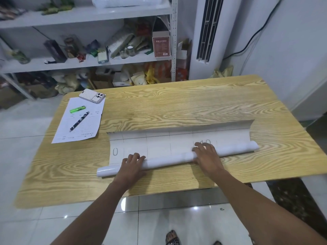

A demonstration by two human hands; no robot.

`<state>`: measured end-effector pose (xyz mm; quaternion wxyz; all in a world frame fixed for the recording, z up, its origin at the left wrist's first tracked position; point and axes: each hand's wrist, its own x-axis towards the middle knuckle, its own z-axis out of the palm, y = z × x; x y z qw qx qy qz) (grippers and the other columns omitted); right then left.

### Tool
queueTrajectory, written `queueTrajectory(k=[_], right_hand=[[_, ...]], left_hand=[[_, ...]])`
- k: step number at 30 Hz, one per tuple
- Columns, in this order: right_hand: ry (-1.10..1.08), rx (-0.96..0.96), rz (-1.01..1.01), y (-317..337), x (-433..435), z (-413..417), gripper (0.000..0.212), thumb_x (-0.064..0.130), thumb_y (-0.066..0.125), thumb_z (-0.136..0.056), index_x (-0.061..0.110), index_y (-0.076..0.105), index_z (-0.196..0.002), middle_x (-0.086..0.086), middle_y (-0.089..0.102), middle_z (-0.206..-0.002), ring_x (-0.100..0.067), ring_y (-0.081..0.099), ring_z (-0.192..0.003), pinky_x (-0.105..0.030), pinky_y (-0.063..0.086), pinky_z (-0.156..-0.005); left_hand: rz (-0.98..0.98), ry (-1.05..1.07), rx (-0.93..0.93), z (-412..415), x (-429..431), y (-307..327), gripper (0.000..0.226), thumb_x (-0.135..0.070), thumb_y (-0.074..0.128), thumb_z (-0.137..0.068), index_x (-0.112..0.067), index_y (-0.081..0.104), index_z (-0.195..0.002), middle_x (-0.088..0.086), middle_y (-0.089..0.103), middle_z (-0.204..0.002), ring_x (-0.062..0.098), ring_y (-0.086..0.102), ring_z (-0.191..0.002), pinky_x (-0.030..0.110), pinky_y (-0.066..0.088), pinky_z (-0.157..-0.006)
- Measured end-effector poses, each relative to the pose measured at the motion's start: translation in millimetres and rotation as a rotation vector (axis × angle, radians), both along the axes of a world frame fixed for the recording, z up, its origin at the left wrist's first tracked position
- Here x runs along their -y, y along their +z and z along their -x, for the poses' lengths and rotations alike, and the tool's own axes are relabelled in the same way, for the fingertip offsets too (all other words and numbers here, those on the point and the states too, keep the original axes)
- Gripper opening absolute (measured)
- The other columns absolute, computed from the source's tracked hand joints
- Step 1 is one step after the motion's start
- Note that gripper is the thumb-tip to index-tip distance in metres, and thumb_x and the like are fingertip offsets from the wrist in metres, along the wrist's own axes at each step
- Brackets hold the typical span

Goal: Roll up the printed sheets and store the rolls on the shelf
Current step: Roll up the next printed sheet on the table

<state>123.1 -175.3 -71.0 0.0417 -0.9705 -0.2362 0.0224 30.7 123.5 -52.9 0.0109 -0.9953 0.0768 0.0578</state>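
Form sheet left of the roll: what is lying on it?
A green lighter, a pen, and a phone overlapping its far edge; print beneath them is hidden.

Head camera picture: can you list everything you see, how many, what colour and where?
table: one, light wood, middle
printed sheet: one, white, partly rolled, on table
paper form: one, white, table's far left
pen: one, dark, on form
lighter: one, green, on form
phone: one, pale, form's far edge
shelf: one, grey-white, behind table
box: one, red-brown, on shelf
left hand: one, resting on roll
right hand: one, resting on roll
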Motion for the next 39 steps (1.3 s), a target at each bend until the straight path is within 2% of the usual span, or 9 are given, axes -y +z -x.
queueTrajectory(k=[4, 9, 13, 19, 22, 25, 29, 34, 39], right_hand=[[0.001, -0.01, 0.028, 5, -4, 0, 0.028, 0.026, 0.077, -0.074, 0.011, 0.067, -0.096, -0.008, 0.062, -0.099, -0.033, 0.057, -0.088, -0.045, 0.048, -0.082], [0.005, -0.007, 0.036, 6, -6, -1, 0.032, 0.02, 0.064, -0.085, 0.01, 0.059, -0.116, -0.013, 0.061, -0.106, -0.035, 0.055, -0.099, -0.046, 0.04, -0.094], [0.0, -0.019, -0.005, 5, -9, -3, 0.041, 0.024, 0.049, -0.095, 0.008, 0.044, -0.132, -0.014, 0.056, -0.118, -0.034, 0.048, -0.113, -0.045, 0.027, -0.106], [-0.01, -0.064, -0.051, -2, -8, -7, 0.055, 0.041, 0.066, -0.08, 0.004, 0.053, -0.119, -0.013, 0.059, -0.113, -0.032, 0.053, -0.108, -0.041, 0.022, -0.106], [-0.008, -0.074, -0.066, -2, -9, -10, 0.054, 0.038, 0.069, -0.078, 0.004, 0.053, -0.117, -0.011, 0.057, -0.114, -0.031, 0.051, -0.109, -0.039, 0.019, -0.105], [0.014, -0.025, -0.022, -3, -9, -12, 0.048, 0.03, 0.079, -0.069, 0.004, 0.061, -0.105, -0.013, 0.061, -0.107, -0.035, 0.057, -0.098, -0.042, 0.035, -0.096], [0.022, 0.041, 0.042, 4, -12, -16, 0.045, 0.03, 0.085, -0.059, 0.008, 0.066, -0.093, -0.01, 0.063, -0.101, -0.034, 0.059, -0.083, -0.042, 0.051, -0.077], [0.045, 0.09, 0.112, 4, -13, -24, 0.034, 0.032, 0.076, -0.074, 0.007, 0.065, -0.094, -0.01, 0.06, -0.098, -0.033, 0.055, -0.079, -0.043, 0.049, -0.076], [0.054, 0.096, 0.075, 4, -17, -29, 0.043, 0.028, 0.073, -0.077, 0.006, 0.06, -0.112, -0.012, 0.062, -0.096, -0.033, 0.056, -0.081, -0.043, 0.049, -0.077]], left_hand=[[0.014, 0.007, -0.025, -3, 0, 1, 0.071, -0.035, 0.09, -0.038, -0.015, 0.056, -0.096, 0.007, 0.058, -0.085, 0.026, 0.058, -0.069, 0.038, 0.05, -0.056], [-0.011, 0.017, -0.021, -7, -2, -2, 0.056, -0.021, 0.086, -0.046, -0.017, 0.051, -0.091, 0.005, 0.056, -0.083, 0.026, 0.056, -0.067, 0.037, 0.048, -0.058], [-0.024, 0.033, -0.045, -12, -7, -6, 0.048, -0.017, 0.078, -0.063, -0.017, 0.053, -0.103, 0.003, 0.056, -0.096, 0.026, 0.056, -0.084, 0.04, 0.046, -0.076], [-0.056, 0.037, -0.058, -15, -14, -9, 0.065, -0.011, 0.083, -0.053, -0.021, 0.047, -0.106, -0.003, 0.062, -0.092, 0.021, 0.057, -0.082, 0.037, 0.048, -0.071], [-0.003, 0.058, -0.076, -18, -14, -11, 0.056, 0.0, 0.064, -0.071, -0.019, 0.044, -0.119, 0.002, 0.058, -0.109, 0.027, 0.051, -0.097, 0.038, 0.04, -0.083], [0.02, 0.042, -0.054, -20, -14, -17, 0.056, 0.006, 0.047, -0.079, -0.017, 0.039, -0.128, 0.002, 0.05, -0.122, 0.027, 0.043, -0.109, 0.037, 0.032, -0.092], [0.141, 0.049, -0.016, -21, -15, -12, 0.042, -0.002, 0.051, -0.084, -0.012, 0.045, -0.124, 0.009, 0.049, -0.122, 0.032, 0.046, -0.106, 0.042, 0.036, -0.088], [0.077, -0.01, 0.02, -28, -16, -11, 0.061, -0.032, 0.087, -0.053, -0.011, 0.054, -0.099, 0.012, 0.058, -0.093, 0.03, 0.054, -0.081, 0.043, 0.051, -0.064], [0.131, 0.097, 0.004, -39, -18, -12, 0.057, -0.035, 0.078, -0.067, -0.011, 0.056, -0.114, 0.011, 0.055, -0.102, 0.029, 0.045, -0.095, 0.047, 0.042, -0.08]])
